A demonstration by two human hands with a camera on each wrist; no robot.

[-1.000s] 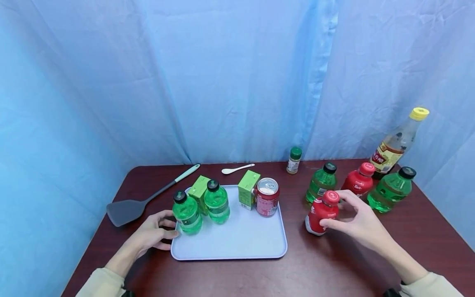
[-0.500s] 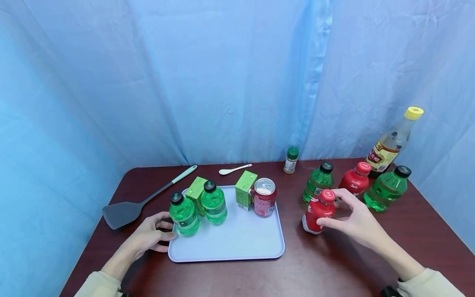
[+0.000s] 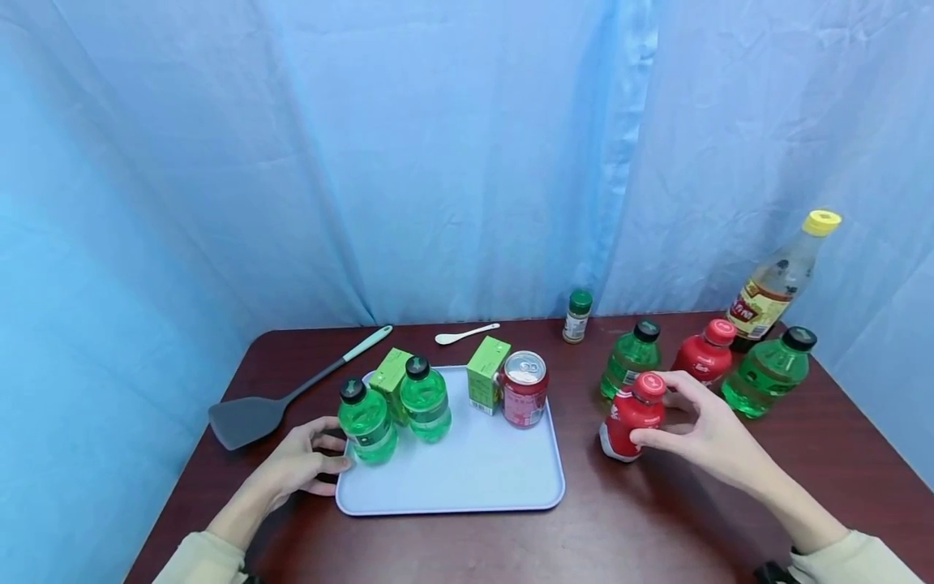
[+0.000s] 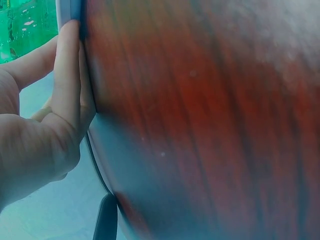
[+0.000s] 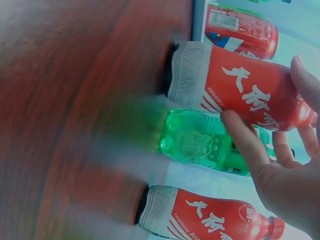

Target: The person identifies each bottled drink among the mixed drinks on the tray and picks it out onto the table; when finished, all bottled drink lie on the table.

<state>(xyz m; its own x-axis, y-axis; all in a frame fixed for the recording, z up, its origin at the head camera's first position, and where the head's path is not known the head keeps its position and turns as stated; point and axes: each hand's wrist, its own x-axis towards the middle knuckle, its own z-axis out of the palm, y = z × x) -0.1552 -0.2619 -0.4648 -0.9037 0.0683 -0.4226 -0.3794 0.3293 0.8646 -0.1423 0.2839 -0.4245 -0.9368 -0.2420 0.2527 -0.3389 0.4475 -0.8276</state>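
Observation:
My right hand (image 3: 704,430) holds a red drink bottle (image 5: 250,90) on the table, right of the tray, with the thumb on the near side. At the tray's left edge is my left hand (image 3: 295,462), its loosely bent fingers touching the rim of the pale tray (image 3: 467,478). In the left wrist view, fingertips (image 4: 70,30) meet that edge. Two green drink bottles (image 3: 368,430), two green drink cartons (image 3: 485,377) and a red can (image 3: 524,397) stand on the tray. The near-left green bottle is close beside my left fingers.
Behind my right hand stand another red bottle (image 3: 706,355), two green bottles (image 3: 766,369) and a tall yellow-capped sauce bottle (image 3: 773,292). A grey spatula (image 3: 251,418) lies at left. A white spoon (image 3: 463,333) and green-capped jar (image 3: 576,318) are at the back, before a blue curtain (image 3: 467,162).
The head view shifts slightly left and back. Both hands, the red bottle and the tray keep their places relative to one another.

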